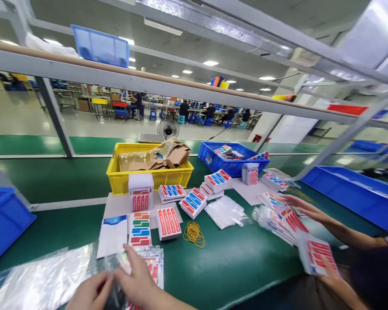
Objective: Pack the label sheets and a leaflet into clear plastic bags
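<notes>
My left hand [92, 290] and my right hand [137, 277] are close together at the bottom left, each pinching a clear plastic bag [111, 262] whose outline is partly blurred. Under and beside my right hand lies a bagged pack of red-printed sticker sheets [158, 265], partly covered by the hand. To the left, flat clear bags [45, 280] are spread over the green table. Just beyond my hands are a white leaflet with a blue top [113, 237], a multicoloured sticker sheet [140, 228] and a stack of red sticker sheets [168, 224].
Yellow rubber bands [194, 234] lie mid-table near more sheet stacks [193, 202] and white bags [226, 212]. Behind stand a yellow crate [150, 178] of brown paper and a blue crate [233, 165]. At right, a co-worker's hands [331, 280] handle bagged sheets. A shelf beam [181, 86] crosses above.
</notes>
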`<state>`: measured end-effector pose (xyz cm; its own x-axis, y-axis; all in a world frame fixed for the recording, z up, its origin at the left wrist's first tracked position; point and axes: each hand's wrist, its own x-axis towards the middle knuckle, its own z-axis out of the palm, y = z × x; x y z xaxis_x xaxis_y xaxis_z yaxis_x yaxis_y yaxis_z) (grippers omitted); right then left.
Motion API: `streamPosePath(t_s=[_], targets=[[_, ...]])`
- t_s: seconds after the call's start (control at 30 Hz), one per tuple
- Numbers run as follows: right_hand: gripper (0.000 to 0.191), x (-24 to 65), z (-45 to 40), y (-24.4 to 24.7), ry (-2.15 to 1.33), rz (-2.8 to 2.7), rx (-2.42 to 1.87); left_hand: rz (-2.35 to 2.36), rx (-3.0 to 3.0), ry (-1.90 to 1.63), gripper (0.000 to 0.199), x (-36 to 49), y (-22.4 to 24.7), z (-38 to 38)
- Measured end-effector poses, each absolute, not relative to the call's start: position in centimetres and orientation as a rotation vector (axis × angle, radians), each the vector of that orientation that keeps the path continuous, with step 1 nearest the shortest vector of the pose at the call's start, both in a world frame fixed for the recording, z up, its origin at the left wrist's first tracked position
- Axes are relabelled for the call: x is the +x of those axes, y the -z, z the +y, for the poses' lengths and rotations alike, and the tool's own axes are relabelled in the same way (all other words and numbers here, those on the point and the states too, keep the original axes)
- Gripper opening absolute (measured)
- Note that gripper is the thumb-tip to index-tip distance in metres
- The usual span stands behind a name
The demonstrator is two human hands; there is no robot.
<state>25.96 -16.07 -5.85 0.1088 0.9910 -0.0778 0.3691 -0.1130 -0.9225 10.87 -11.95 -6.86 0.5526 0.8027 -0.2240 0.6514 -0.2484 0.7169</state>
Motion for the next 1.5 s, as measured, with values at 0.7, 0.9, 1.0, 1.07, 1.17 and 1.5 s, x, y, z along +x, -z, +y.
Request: streamPosePath(t_s=[0.7, 0.9, 1.0, 1.07, 1.17, 1.5], targets=[[0.014, 28.2, -18.3, 3.9, -0.473, -1.815, -1.239, 0.994, 1.583, -0.733, 0.047, 14.2, 4.6, -13.8], [0.024, 28.3, -18.3, 4.3, -0.263, -1.850, -1.319, 0.990, 1.881, -0.742, 0.046, 14.2, 4.6, -14.8], [0.024, 27.8, -18.1, 4.9, 0.045, -1.812, -1.365, 1.052, 1.972, -0.782, 0.044, 14.7, 4.8, -15.2], [0.023, 27.4, -18.0, 5.0, 0.159, -1.773, -1.374, 1.104, 1.971, -0.809, 0.043, 14.9, 4.7, -15.2], [0.022, 27.0, -18.0, 4.9, 0.189, -1.758, -1.348, 1.119, 1.982, -0.832, 0.041, 15.1, 4.5, -15.0], [0.026, 27.3, -17.9, 4.5, 0.154, -1.693, -1.352, 1.071, 1.931, -0.673, 0.035, 14.2, 3.1, -15.7]])
